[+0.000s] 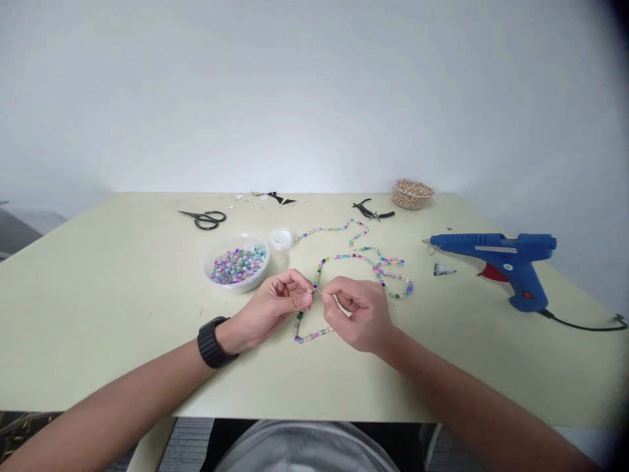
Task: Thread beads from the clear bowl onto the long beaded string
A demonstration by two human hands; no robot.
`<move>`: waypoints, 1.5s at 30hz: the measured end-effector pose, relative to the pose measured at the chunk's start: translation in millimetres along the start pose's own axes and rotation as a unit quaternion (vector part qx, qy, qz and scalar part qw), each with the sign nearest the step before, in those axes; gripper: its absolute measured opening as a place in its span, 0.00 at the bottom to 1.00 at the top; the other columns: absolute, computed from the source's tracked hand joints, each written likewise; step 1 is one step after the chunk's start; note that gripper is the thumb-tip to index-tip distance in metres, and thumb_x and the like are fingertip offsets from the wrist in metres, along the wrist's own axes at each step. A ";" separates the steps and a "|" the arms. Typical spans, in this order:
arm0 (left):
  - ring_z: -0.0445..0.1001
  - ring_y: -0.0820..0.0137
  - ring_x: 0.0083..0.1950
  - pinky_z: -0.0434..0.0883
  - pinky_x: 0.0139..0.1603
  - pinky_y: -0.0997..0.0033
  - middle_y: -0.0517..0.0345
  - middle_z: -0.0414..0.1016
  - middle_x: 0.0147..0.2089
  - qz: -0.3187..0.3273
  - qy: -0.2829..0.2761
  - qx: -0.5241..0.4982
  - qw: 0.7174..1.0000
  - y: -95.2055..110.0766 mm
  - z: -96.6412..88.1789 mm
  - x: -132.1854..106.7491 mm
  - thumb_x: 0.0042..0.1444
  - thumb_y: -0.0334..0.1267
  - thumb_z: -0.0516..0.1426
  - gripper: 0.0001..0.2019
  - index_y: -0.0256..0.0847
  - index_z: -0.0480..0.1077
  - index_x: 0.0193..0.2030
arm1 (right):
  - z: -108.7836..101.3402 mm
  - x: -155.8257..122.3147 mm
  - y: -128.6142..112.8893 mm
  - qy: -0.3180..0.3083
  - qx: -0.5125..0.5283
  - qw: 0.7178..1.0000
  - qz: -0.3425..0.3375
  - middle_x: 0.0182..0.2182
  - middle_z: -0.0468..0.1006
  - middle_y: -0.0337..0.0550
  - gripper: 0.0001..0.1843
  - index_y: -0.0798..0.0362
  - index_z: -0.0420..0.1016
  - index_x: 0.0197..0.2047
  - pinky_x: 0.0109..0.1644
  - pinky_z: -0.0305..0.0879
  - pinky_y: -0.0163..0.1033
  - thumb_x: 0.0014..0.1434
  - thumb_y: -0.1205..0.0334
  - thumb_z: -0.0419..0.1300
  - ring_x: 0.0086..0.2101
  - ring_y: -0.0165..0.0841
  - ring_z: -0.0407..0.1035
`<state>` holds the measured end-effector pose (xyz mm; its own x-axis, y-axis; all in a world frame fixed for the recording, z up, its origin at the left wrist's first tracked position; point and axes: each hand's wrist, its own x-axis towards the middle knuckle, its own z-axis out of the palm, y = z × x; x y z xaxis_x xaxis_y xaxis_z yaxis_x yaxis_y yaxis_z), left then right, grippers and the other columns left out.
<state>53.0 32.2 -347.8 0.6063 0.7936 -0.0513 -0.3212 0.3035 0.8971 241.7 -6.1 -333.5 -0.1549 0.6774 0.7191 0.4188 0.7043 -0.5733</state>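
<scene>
My left hand (270,305), with a black watch band (214,342) on its wrist, is closed in a pinch on the beaded string (350,256) near one end. A small pale bead seems to be at its fingertips, too small to tell surely. My right hand (361,314) pinches the thin bare thread (318,290) just to the right. A short stretch of thread spans the two hands. The multicoloured beaded string winds over the table behind and below them, partly hidden by my right hand. Left of it stands a clear bowl (266,265) of mixed beads (238,264).
A small white cup (282,238) touches or nearly touches the string's far end. Scissors (206,219), black scraps (281,198), pliers (373,211) and a tub of tan pellets (413,195) lie farther back. A blue glue gun (491,246) with a cord lies right, beside a small cone (443,269).
</scene>
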 end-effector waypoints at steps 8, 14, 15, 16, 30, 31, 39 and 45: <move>0.70 0.77 0.32 0.66 0.37 0.77 0.62 0.72 0.29 0.000 0.000 -0.005 1.000 1.2 0.0 0.0 0.52 0.39 0.72 0.13 0.37 0.74 0.35 | 0.0 -0.5 -0.3 -0.009 0.003 1.000 0.003 0.18 0.45 0.27 0.09 0.53 0.64 0.24 0.24 0.44 0.30 0.52 0.74 0.57 0.19 0.21 0.43; 0.70 0.77 0.33 0.67 0.38 0.78 0.61 0.72 0.30 0.003 -0.001 -0.012 1.000 1.8 0.2 -0.2 0.53 0.37 0.71 0.11 0.37 0.74 0.35 | 0.5 -2.7 -0.3 -0.014 0.003 1.000 0.002 0.18 0.45 0.27 0.09 0.54 0.64 0.24 0.24 0.44 0.31 0.52 0.74 0.57 0.19 0.21 0.42; 0.70 0.77 0.33 0.67 0.38 0.77 0.61 0.73 0.30 0.003 -0.001 -0.011 1.000 1.7 0.2 -0.2 0.53 0.37 0.71 0.11 0.37 0.74 0.35 | 0.7 -2.8 -0.2 -0.014 0.004 1.000 0.002 0.18 0.45 0.27 0.09 0.54 0.64 0.25 0.24 0.44 0.31 0.52 0.74 0.58 0.19 0.21 0.42; 0.70 0.77 0.33 0.67 0.38 0.77 0.61 0.73 0.30 0.002 -0.001 -0.009 1.000 1.6 0.1 -0.1 0.53 0.38 0.71 0.11 0.37 0.74 0.35 | 0.8 -2.7 -0.3 -0.012 0.004 1.000 0.000 0.18 0.45 0.27 0.09 0.54 0.64 0.25 0.24 0.44 0.31 0.52 0.74 0.58 0.19 0.21 0.42; 0.71 0.77 0.33 0.67 0.38 0.77 0.61 0.73 0.30 -0.001 -0.001 -0.009 1.000 0.7 -0.1 0.6 0.52 0.38 0.71 0.12 0.37 0.74 0.36 | -0.4 -2.1 -2.1 -0.007 -0.009 1.000 -0.001 0.18 0.46 0.28 0.09 0.53 0.64 0.25 0.24 0.44 0.31 0.54 0.73 0.57 0.19 0.22 0.43; 0.71 0.77 0.33 0.67 0.38 0.77 0.61 0.73 0.30 -0.002 -0.002 -0.010 1.000 1.0 0.0 0.4 0.52 0.38 0.71 0.12 0.37 0.74 0.35 | -0.4 -1.7 -2.2 -0.006 -0.010 1.000 0.000 0.18 0.45 0.28 0.09 0.53 0.64 0.25 0.23 0.44 0.32 0.54 0.73 0.57 0.19 0.22 0.43; 0.70 0.78 0.32 0.66 0.36 0.78 0.62 0.73 0.29 -0.004 0.002 -0.017 1.000 2.4 0.7 -0.1 0.51 0.37 0.72 0.12 0.36 0.74 0.35 | -0.9 -0.1 -2.7 -0.003 -0.015 1.000 0.006 0.18 0.46 0.28 0.09 0.52 0.64 0.25 0.23 0.45 0.32 0.54 0.72 0.57 0.18 0.22 0.43; 0.71 0.77 0.32 0.66 0.37 0.77 0.61 0.73 0.29 -0.006 0.002 -0.013 1.000 2.2 0.4 -0.6 0.51 0.37 0.72 0.12 0.37 0.74 0.35 | 0.0 -0.9 -1.8 -0.003 -0.013 1.000 0.005 0.18 0.45 0.28 0.09 0.52 0.64 0.25 0.23 0.45 0.32 0.54 0.73 0.56 0.18 0.22 0.43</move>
<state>52.3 32.2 -345.6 0.6069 0.7921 -0.0650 -0.3329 0.3276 0.8842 241.1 -8.0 -333.1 -0.1561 0.6855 0.7111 0.4430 0.6920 -0.5699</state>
